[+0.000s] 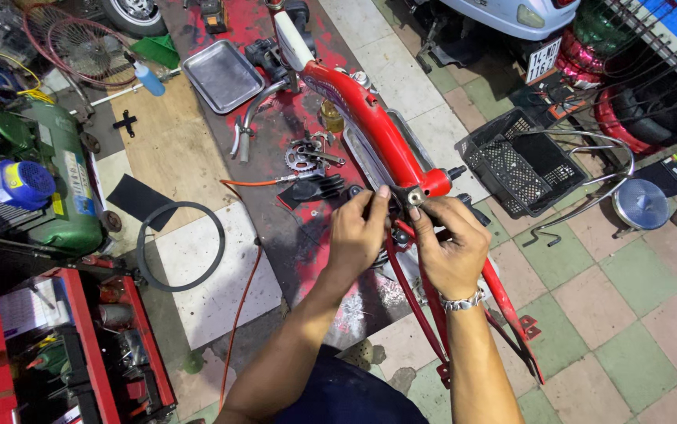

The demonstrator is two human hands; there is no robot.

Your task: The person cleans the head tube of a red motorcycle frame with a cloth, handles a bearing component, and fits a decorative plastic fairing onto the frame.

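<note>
A red bicycle frame (pixel 370 118) lies upside down across the floor, its thin red stays (pixel 503 306) running toward me. My left hand (pixel 358 232) grips a small dark part against the frame's bracket shell (pixel 433 184). My right hand (pixel 452 247), a metal bracelet on its wrist, pinches at the same spot from the right, fingertips by a small metal fitting (pixel 415 196). Both hands meet at the shell, and what lies between the fingers is mostly hidden.
A chainring with cranks (pixel 307 157), black gloves (pixel 315 188), a metal tray (pixel 221 74) and an orange air hose (pixel 244 290) lie beyond my left arm. A black plastic crate (pixel 511 161) and chrome rack sit right. A red tool cart (pixel 64 345), compressor and rubber tyre loop stand left.
</note>
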